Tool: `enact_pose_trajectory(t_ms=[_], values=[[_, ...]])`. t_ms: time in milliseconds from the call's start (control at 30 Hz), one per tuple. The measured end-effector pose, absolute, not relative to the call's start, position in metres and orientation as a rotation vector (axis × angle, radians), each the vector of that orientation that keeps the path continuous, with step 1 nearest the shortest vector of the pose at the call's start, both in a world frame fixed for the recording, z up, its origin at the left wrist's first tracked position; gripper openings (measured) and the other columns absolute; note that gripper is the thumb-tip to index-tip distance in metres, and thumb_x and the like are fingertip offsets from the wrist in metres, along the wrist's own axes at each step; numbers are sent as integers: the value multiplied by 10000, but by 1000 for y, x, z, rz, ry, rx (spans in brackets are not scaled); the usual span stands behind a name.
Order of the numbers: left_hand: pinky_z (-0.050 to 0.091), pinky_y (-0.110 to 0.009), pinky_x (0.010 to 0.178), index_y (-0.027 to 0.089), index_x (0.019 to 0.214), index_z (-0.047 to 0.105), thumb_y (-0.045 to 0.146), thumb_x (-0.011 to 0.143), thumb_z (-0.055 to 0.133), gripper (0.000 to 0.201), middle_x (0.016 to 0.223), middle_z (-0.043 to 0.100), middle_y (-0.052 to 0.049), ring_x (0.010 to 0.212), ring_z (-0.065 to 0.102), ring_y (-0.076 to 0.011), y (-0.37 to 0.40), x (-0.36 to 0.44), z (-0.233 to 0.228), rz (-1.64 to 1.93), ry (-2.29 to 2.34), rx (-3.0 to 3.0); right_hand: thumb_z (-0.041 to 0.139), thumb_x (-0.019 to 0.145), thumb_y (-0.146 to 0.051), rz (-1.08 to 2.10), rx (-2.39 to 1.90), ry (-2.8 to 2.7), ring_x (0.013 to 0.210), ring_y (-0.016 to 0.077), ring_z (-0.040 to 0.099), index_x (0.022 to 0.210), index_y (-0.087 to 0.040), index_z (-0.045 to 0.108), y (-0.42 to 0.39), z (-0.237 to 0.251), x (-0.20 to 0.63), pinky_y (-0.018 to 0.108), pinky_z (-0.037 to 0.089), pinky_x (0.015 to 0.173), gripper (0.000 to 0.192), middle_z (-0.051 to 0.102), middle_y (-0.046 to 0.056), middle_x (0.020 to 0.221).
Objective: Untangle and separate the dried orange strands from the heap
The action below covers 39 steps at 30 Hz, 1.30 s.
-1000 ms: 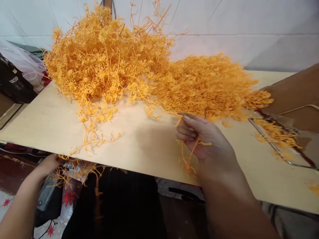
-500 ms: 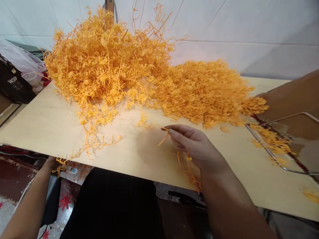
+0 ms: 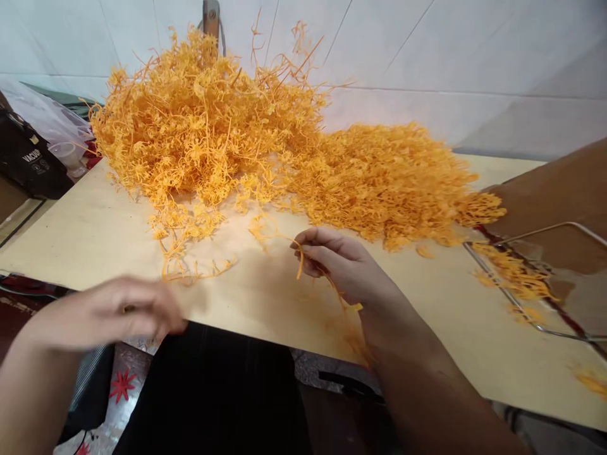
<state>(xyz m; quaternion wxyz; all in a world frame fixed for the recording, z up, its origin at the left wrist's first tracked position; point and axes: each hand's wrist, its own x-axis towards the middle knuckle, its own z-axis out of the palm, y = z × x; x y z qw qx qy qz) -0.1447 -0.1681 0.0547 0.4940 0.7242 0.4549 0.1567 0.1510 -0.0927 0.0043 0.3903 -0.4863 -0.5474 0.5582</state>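
At frame centre the right hand [image 3: 339, 262] pinches orange strands [image 3: 327, 281] below the orange pile [image 3: 284, 158], while the blurred left hand [image 3: 118, 313], grip indiscernible, could let tangled strands snag and snap.

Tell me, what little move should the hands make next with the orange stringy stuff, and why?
Probably bring the left hand across to the right hand, which pinches a few orange strands above the wooden board. The left hand looks empty and hovers at the board's near edge.
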Motion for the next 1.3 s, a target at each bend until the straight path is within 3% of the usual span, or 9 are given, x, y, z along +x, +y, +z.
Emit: enact_pose_trajectory(t_ms=[100, 167, 300, 500, 633, 867, 1033, 1167, 1300], values=[[479, -212, 683, 164, 950, 637, 363, 797, 523, 275, 959, 646, -72, 780, 588, -103, -111, -99, 54, 891, 1154, 1522, 503, 642, -152, 1466, -1147, -1437, 455, 56, 420, 673, -159, 550, -90, 13, 143, 217, 314, 448, 57, 498, -17, 562], [474, -234, 723, 145, 988, 591, 349, 793, 534, 288, 1057, 600, -85, 869, 568, -111, -78, -67, 45, 929, 1117, 1393, 511, 625, -130, 1492, -1084, -1417, 478, 64, 462, 671, -157, 556, -85, 19, 141, 217, 359, 472, 70, 525, -10, 580], [437, -235, 661, 129, 915, 540, 291, 786, 539, 207, 878, 568, -41, 757, 524, -86, -47, -26, 22, 802, 1089, 1362, 588, 651, -204, 1541, -1066, -1323, 481, 72, 493, 710, -163, 546, -67, 21, 143, 214, 390, 456, 83, 565, -2, 623], [372, -192, 589, 131, 894, 526, 99, 674, 592, 232, 754, 504, 24, 599, 407, -37, -39, -25, -6, 1049, 1163, 1592, 642, 630, -567, 1643, -1135, -1452, 449, 64, 465, 712, -166, 508, -44, 8, 130, 211, 403, 424, 431, 506, -27, 552], [421, -214, 673, 132, 900, 544, 78, 695, 533, 212, 880, 573, -19, 714, 507, -66, -36, -27, -13, 1124, 1155, 1641, 686, 652, -417, 1505, -1166, -1564, 444, 58, 466, 682, -181, 429, -42, -1, 117, 209, 420, 443, 350, 471, -62, 511], [447, -240, 732, 117, 934, 546, 238, 799, 494, 188, 814, 590, -31, 768, 559, -98, -37, -21, -7, 1066, 1007, 1580, 566, 746, -247, 1424, -1103, -1474, 515, 53, 498, 725, -176, 458, -50, -6, 125, 212, 454, 495, 131, 526, -32, 656], [419, -252, 710, 148, 964, 593, 294, 810, 482, 240, 866, 582, -43, 806, 524, -128, -40, -25, -4, 1042, 1264, 1986, 469, 754, -171, 1430, -1134, -1428, 449, 24, 395, 728, -176, 490, -53, -5, 124, 193, 343, 435, 33, 540, -23, 698], [381, -277, 692, 135, 823, 586, 359, 863, 369, 314, 781, 555, -48, 744, 493, -141, -44, -27, 1, 828, 1436, 2319, 413, 698, -70, 1394, -1168, -1382, 499, 39, 390, 798, -185, 493, -53, -6, 122, 187, 305, 448, 172, 511, -38, 677], [326, -260, 596, 151, 687, 518, 369, 871, 301, 358, 640, 491, -18, 612, 427, -121, -47, -26, 4, 525, 1531, 2358, 464, 752, -190, 1426, -1131, -1444, 508, 52, 376, 793, -179, 497, -55, -7, 123, 193, 273, 437, 53, 455, -49, 597]])
